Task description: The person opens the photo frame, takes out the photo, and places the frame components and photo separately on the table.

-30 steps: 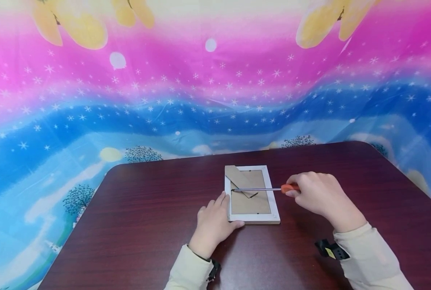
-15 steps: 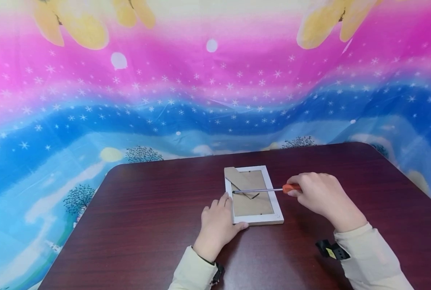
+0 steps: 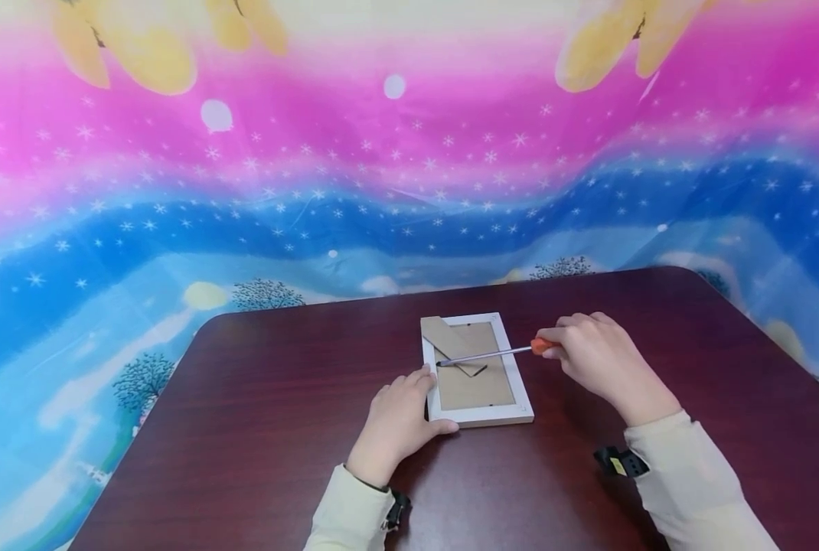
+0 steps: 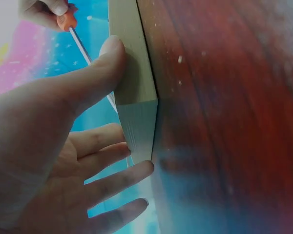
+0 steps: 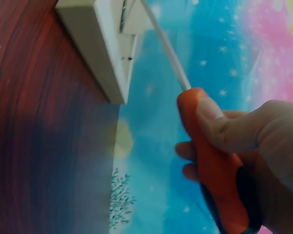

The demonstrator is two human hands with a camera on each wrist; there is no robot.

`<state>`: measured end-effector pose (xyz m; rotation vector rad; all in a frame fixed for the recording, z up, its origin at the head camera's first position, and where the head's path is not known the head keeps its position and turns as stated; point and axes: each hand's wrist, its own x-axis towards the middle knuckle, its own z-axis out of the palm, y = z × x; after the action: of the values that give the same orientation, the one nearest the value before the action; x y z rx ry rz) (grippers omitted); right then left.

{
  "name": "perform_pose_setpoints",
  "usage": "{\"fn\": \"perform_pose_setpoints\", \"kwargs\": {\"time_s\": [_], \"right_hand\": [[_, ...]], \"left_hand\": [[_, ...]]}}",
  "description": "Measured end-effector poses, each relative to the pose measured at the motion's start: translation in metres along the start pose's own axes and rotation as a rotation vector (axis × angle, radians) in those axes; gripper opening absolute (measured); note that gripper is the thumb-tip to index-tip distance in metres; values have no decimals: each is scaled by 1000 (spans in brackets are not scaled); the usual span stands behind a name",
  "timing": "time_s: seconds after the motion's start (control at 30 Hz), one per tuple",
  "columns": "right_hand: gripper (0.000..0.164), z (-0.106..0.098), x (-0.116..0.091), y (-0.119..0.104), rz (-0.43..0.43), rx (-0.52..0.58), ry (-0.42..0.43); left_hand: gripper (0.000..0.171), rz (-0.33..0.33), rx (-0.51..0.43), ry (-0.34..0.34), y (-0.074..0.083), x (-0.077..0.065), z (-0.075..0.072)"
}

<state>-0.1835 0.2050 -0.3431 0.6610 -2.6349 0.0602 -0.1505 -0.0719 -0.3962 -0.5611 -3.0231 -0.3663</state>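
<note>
A white picture frame (image 3: 523,398) lies face down on the table, its brown backing board (image 3: 474,392) and slanted stand leg (image 3: 444,335) on top. Small dark tabs show at the board's edges. My left hand (image 3: 394,417) rests at the frame's near left corner, fingers (image 4: 122,176) extended and spread along the left side, thumb (image 4: 112,51) against the near side. With my right hand (image 3: 598,363) I grip a screwdriver (image 5: 212,161) by its orange and black handle. Its metal shaft crosses above the board, and the tip is at a dark tab (image 3: 440,364) on the left edge.
The dark red-brown wooden table (image 3: 265,413) has a glossy top and rounded far corners. Behind it hangs a printed pink and blue cloth (image 3: 382,191). Black straps with small devices (image 3: 619,462) sit at both wrists.
My right hand has risen slightly, so the screwdriver shaft slants more steeply, its tip staying by the left-edge tab. The frame turned slightly under my left hand between the two earlier frames.
</note>
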Motion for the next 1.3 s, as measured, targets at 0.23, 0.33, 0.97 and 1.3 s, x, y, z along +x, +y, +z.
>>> {"fn": "perform_pose_setpoints", "kwargs": {"time_s": [0.23, 0.33, 0.97, 1.3], "right_hand": [[18, 1, 8, 3, -49, -28, 63], [16, -6, 15, -1, -82, -66, 94], [24, -46, 61, -45, -303, -291, 145], [27, -56, 78, -60, -353, -355, 59]], "left_hand": [[80, 5, -19, -1, 0, 0, -1], [81, 7, -22, 1, 1, 0, -1], [79, 15, 1, 6, -1, 1, -1], [77, 12, 4, 12, 0, 1, -2]]}}
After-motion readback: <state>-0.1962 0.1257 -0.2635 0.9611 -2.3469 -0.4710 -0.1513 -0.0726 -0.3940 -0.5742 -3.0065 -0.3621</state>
